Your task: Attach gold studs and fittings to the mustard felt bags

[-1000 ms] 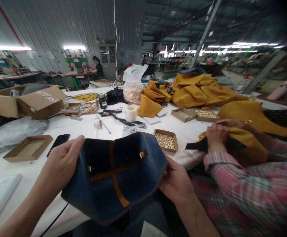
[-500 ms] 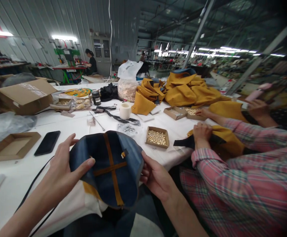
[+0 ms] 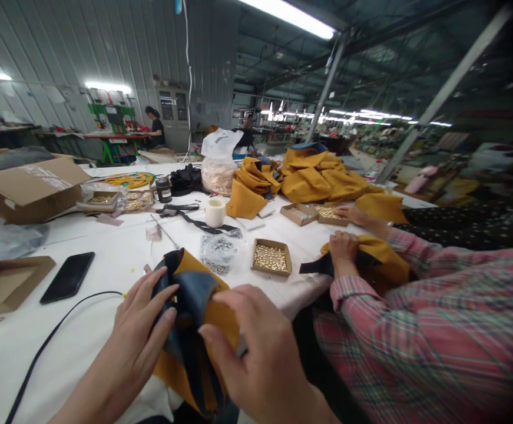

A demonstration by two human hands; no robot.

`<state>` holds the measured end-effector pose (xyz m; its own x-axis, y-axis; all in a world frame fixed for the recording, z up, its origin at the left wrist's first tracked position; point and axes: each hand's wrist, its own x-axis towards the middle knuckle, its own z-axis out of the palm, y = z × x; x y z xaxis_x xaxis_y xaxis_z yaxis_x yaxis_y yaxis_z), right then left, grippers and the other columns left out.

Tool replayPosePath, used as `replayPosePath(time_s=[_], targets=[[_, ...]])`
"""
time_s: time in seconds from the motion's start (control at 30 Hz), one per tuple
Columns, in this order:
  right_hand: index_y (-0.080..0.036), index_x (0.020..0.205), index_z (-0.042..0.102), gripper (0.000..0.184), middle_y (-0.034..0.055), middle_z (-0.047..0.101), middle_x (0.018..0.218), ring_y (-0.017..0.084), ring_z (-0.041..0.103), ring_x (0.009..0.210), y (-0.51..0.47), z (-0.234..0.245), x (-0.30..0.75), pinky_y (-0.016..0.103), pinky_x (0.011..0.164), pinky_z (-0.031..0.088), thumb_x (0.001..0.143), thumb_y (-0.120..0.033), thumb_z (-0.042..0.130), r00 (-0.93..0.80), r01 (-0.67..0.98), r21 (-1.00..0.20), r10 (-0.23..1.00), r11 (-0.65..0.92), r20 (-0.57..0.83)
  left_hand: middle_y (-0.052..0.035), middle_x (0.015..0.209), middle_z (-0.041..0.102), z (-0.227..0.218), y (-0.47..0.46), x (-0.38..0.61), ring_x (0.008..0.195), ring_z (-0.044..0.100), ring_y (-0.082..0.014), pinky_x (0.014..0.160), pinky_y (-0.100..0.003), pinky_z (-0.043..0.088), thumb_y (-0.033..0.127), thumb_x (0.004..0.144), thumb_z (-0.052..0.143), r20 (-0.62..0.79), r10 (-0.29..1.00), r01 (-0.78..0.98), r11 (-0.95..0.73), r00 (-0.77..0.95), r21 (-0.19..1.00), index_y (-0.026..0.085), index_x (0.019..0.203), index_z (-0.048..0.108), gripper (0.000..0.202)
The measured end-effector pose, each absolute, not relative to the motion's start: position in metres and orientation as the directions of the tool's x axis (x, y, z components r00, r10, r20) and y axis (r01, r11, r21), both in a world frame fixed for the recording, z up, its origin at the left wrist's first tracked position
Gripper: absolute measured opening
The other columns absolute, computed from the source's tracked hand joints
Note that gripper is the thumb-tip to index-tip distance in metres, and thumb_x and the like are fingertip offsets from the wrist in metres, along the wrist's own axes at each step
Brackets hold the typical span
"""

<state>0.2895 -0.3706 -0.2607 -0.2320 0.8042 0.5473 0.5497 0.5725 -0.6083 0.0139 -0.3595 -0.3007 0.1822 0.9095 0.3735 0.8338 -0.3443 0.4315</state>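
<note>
A soft bag (image 3: 195, 290), yellow on one face and dark blue on the other, is folded up in front of me above the table edge. My left hand (image 3: 139, 327) grips its left side, the fingers over the rim and the thumb along it. Near those fingertips shows a small gold metal fitting. My right hand (image 3: 262, 338) pinches the yellow edge on the right between thumb and fingers. The lower part of the bag is partly hidden behind my hands.
A co-worker's hand (image 3: 343, 253) holds another yellow piece at the right. On the white table are a box of gold studs (image 3: 272, 257), a bag of silver parts (image 3: 218, 253), a tape roll (image 3: 215, 213), a phone (image 3: 68, 277), a black cable (image 3: 53, 335) and yellow bags (image 3: 313, 176).
The bag was held wide open with its blue inside and brown cross seams showing. Now it is folded narrower, yellow side out, and my right hand has come inward over it. The view has shifted.
</note>
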Motion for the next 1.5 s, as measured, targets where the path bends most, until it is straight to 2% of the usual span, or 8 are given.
replayPosePath(time_s=[0.1,0.3,0.47,0.63,0.8,1.1,1.3,1.5], targets=[[-0.023,0.14,0.07,0.035,0.0132,0.073,0.146,0.034,0.067,0.13,-0.361,-0.244,0.253,0.054,0.115,0.057,0.105,-0.025,0.073,-0.501,0.632,-0.446,0.773,0.634,0.389,-0.0128,0.185,0.044,-0.31,-0.353,0.016,0.173,0.039,-0.0379,0.143,-0.073,0.041,0.04,0.119,0.048,0.41,0.89,0.86,-0.359,0.199,0.363,0.027,0.15,0.072,0.041],[-0.005,0.144,0.071,0.052,0.0232,0.075,0.132,0.043,0.073,0.118,-0.329,-0.263,0.212,0.068,0.112,0.061,0.098,-0.028,0.077,-0.627,0.778,-0.093,0.775,0.621,-0.077,-0.0137,0.194,0.03,-0.357,-0.358,0.003,0.178,0.035,-0.0412,0.14,-0.073,0.046,0.04,0.117,0.053,0.428,0.877,0.877,-0.368,0.217,0.308,0.031,0.174,0.051,0.057],[-0.013,0.147,0.069,0.05,0.0195,0.082,0.132,0.039,0.082,0.111,-0.33,-0.267,0.216,0.052,0.091,0.067,0.097,-0.018,0.067,-0.634,0.723,-0.36,0.774,0.589,-0.008,-0.007,0.2,0.005,-0.376,-0.367,0.002,0.182,0.02,-0.0382,0.142,-0.07,0.036,0.033,0.12,0.044,0.366,0.92,0.805,-0.324,0.144,0.498,0.046,0.187,0.015,0.074],[-0.023,0.178,0.045,0.078,0.0109,0.089,0.126,0.032,0.086,0.114,-0.329,-0.288,0.227,0.04,0.095,0.064,0.102,-0.02,0.063,-0.523,0.48,-0.808,0.851,0.341,0.049,-0.0025,0.196,0.025,-0.38,-0.373,0.007,0.183,0.023,-0.0369,0.148,-0.075,0.022,0.04,0.122,0.042,0.359,0.932,0.64,-0.241,-0.058,0.729,0.05,0.18,0.034,0.059],[-0.018,0.187,0.03,0.096,0.015,0.087,0.128,0.03,0.085,0.103,-0.32,-0.319,0.22,0.037,0.087,0.063,0.099,-0.021,0.069,-0.461,0.411,-0.879,0.887,0.241,0.027,-0.0074,0.194,0.032,-0.385,-0.373,0.03,0.182,0.025,-0.0395,0.15,-0.073,0.02,0.054,0.12,0.049,0.233,0.963,0.462,-0.148,-0.133,0.874,0.041,0.18,0.035,0.063],[-0.021,0.144,0.079,0.072,0.0096,0.087,0.128,0.031,0.082,0.121,-0.297,-0.333,0.209,0.041,0.108,0.067,0.074,-0.024,0.097,-0.406,-0.089,-0.991,0.912,-0.097,-0.053,-0.0148,0.196,0.023,-0.369,-0.391,0.056,0.18,0.029,-0.0424,0.143,-0.077,0.035,0.063,0.116,0.054,0.345,0.92,0.753,-0.092,-0.186,0.651,0.03,0.184,0.027,0.08],[-0.026,0.135,0.087,0.053,0.0032,0.088,0.12,0.024,0.083,0.107,-0.284,-0.331,0.214,0.033,0.092,0.066,0.093,-0.011,0.059,-0.57,0.059,-0.998,0.822,0.014,-0.022,-0.0215,0.193,0.023,-0.396,-0.382,0.026,0.177,0.036,-0.0455,0.137,-0.072,0.049,0.066,0.112,0.059,0.334,0.941,0.881,-0.106,-0.062,0.461,0.024,0.184,0.025,0.091],[-0.019,0.127,0.083,0.046,0.0077,0.088,0.119,0.027,0.081,0.105,-0.27,-0.345,0.206,0.025,0.078,0.058,0.083,-0.012,0.072,-0.615,0.283,-0.942,0.788,0.181,-0.033,-0.0259,0.188,0.031,-0.398,-0.373,0.011,0.171,0.047,-0.0423,0.137,-0.06,0.052,0.049,0.115,0.048,0.197,0.98,0.934,-0.041,-0.032,0.355,0.013,0.181,0.029,0.078]])
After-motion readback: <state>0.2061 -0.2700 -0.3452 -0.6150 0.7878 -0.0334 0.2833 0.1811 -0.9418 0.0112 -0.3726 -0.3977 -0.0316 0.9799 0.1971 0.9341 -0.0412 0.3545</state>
